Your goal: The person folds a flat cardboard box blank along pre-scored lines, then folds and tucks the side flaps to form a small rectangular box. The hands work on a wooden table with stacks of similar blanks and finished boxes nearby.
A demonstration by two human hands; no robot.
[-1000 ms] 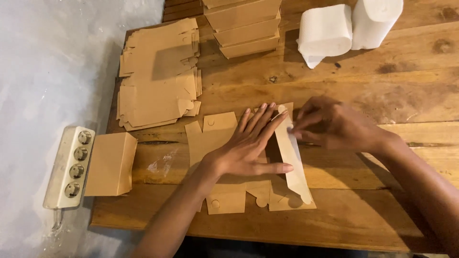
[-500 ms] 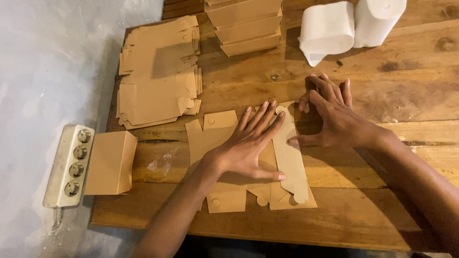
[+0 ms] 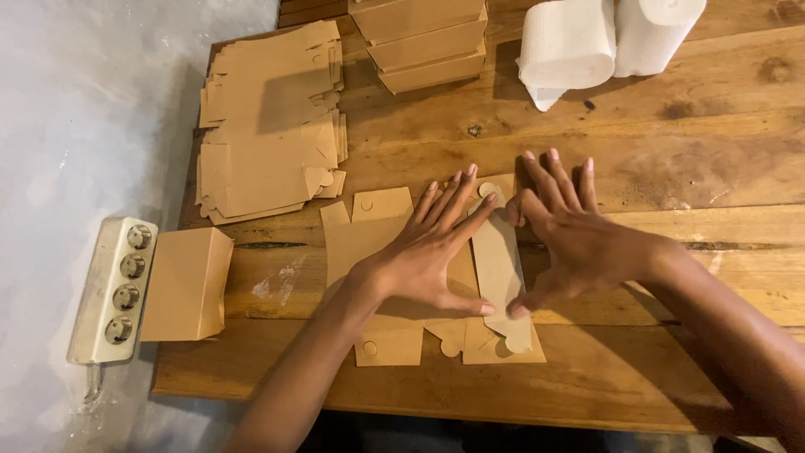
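Flat cardboard blank (image 3: 394,243) — left hand (image 3: 428,256), right hand (image 3: 570,235) pressing

Flat box blank (image 3: 394,252), blank stack (image 3: 268,143), folded box (image 3: 184,283) & stacked boxes (image 3: 428,42): all plain kraft brown (no print). Paper rolls (image 3: 604,38) white w/ dotted embossing. Power strip (image 3: 113,289) off-white. Table (image 3: 671,151) mid-brown wood, streaky grain

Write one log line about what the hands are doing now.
left hand: flat on cardboard blank | right hand: pressing folded side flap | surface: wooden table
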